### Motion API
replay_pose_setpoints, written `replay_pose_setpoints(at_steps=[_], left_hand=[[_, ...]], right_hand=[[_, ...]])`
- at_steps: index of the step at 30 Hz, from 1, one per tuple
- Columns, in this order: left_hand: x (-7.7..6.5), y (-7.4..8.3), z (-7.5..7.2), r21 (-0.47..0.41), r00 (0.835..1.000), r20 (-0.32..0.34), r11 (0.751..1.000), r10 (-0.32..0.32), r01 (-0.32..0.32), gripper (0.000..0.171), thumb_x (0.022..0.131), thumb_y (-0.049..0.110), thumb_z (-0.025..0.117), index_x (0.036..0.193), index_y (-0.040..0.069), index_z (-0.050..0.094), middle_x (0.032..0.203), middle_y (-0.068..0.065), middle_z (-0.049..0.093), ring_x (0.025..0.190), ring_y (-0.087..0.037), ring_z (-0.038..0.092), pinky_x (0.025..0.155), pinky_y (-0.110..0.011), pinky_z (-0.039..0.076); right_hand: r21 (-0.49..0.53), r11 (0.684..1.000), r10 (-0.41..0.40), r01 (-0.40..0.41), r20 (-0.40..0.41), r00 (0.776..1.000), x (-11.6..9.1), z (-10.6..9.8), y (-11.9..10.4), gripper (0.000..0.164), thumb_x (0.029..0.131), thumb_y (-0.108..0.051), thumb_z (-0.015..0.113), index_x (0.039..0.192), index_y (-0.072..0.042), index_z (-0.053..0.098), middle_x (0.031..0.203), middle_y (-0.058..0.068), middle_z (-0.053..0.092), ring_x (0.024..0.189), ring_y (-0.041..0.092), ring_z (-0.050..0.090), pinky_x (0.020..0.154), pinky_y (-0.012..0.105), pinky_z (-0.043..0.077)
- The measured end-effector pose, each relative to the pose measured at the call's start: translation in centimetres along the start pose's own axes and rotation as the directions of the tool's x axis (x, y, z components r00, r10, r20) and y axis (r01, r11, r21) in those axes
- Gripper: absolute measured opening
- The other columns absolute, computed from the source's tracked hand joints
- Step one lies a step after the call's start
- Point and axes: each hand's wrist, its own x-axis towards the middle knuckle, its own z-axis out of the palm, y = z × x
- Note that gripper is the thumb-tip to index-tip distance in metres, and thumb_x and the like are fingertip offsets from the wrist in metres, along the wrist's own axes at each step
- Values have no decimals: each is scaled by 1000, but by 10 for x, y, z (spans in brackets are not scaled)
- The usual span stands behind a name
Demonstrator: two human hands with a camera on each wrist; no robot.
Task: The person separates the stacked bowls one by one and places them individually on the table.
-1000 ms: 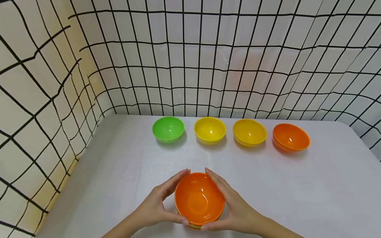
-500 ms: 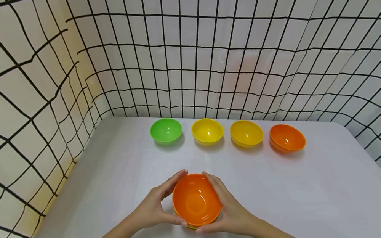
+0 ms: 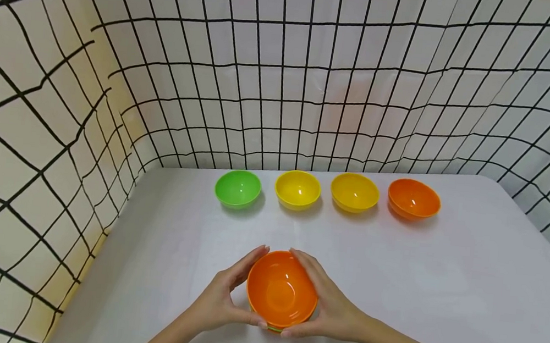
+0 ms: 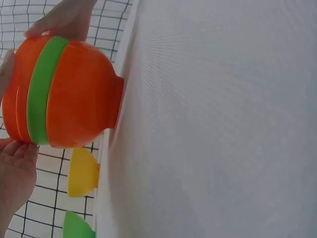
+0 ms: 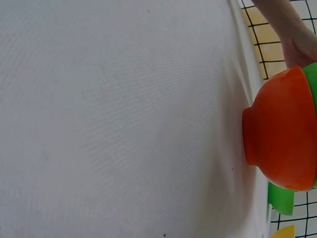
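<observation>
A stack of nested bowls (image 3: pixel 282 289) stands on the white table near the front, an orange bowl on top. From the side, in the left wrist view, the lowest bowl (image 4: pixel 81 96) is orange, a green bowl (image 4: pixel 43 91) shows as a band above it, and more orange rims lie over that. My left hand (image 3: pixel 225 299) grips the stack from the left, thumb at the near side and fingers towards the far side. From the right, my right hand (image 3: pixel 334 307) holds it the same way, its fingertips at the upper rims.
Behind the stack, a row runs left to right: a green bowl (image 3: pixel 238 189), a yellow bowl (image 3: pixel 297 190), a deeper yellow bowl (image 3: pixel 355 192) and an orange bowl (image 3: pixel 414 199). White walls with a black grid (image 3: pixel 280 64) enclose the table (image 3: pixel 444 276) at the back and sides.
The head view has shifted slightly, so everything sits a little further left in it. Both hands keep the same hold on the bowl stack.
</observation>
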Motion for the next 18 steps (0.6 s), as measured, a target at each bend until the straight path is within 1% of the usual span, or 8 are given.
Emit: replay_pose_setpoints(at_steps=[2,5,10,14,18], left_hand=[[1,0,0,-11,1000,3,1000,-5,5,102,64,22,85,146,15,25,146,1,35,132,-17,38,105,-26,36],[1,-1,-1,-22,1000,5,1000,-11,12,102,63,22,85,146,17,26,146,1,36,132,-17,38,105,-25,35],[1,-1,-1,-21,1000,20,1000,-20,20,102,64,22,85,146,20,25,146,1,35,132,-17,38,105,-27,36],[3,0,-3,2,998,44,999,-54,54,103,63,25,85,146,24,24,147,5,34,133,-15,36,106,-30,35],[4,0,-3,25,995,62,997,-75,74,104,63,26,85,146,29,23,147,8,33,132,-14,36,107,-32,35]], right_hand=[[-15,1000,-20,20,-7,1000,0,0,1,110,64,-49,80,148,-23,13,147,-2,24,128,18,37,101,49,41],[-19,999,-29,29,-20,999,0,0,2,110,64,-48,81,147,-23,14,147,-3,25,127,17,38,100,49,42],[-19,999,-36,36,-41,999,0,1,3,109,63,-47,81,147,-23,16,147,-5,25,128,16,38,100,49,42],[-5,999,-38,38,-43,998,-1,2,4,108,64,-47,81,147,-23,16,147,-4,25,129,17,37,101,49,41],[8,998,-54,54,-59,997,-1,3,5,107,64,-45,82,147,-20,18,147,-4,25,129,16,37,101,48,41]])
